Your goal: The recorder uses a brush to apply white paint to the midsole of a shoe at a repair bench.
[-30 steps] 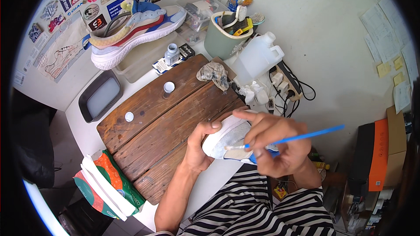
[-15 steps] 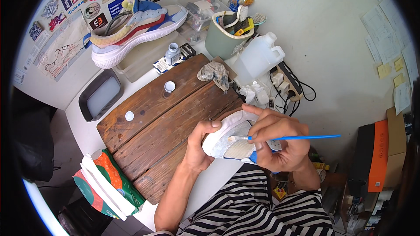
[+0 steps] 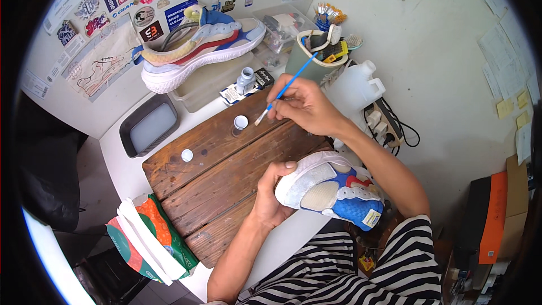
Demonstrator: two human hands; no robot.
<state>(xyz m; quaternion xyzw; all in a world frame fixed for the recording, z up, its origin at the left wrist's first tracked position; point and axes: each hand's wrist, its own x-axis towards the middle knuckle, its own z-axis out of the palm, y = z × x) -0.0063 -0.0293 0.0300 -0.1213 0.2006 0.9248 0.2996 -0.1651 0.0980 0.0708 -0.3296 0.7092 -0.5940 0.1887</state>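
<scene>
Brush had left the sneaker and reached toward the small open jar, likely for more paint; right hand pinched it, left hand clasped the sneaker over the surface.

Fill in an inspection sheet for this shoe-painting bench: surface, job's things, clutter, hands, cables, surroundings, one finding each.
Surface: brown wooden plank board lying on a white table.
Job's things: white, blue and red sneaker; thin blue-handled paintbrush; small open paint pot; white round cap lying apart.
Clutter: grey tray, green and orange packet, cup of tools, white plastic jug, second sneaker on a clear box.
Hands: left hand grips the sneaker's toe; right hand holds the brush, tip near the pot.
Cables: power strip with black leads.
Surroundings: stickered wall, orange box.
</scene>
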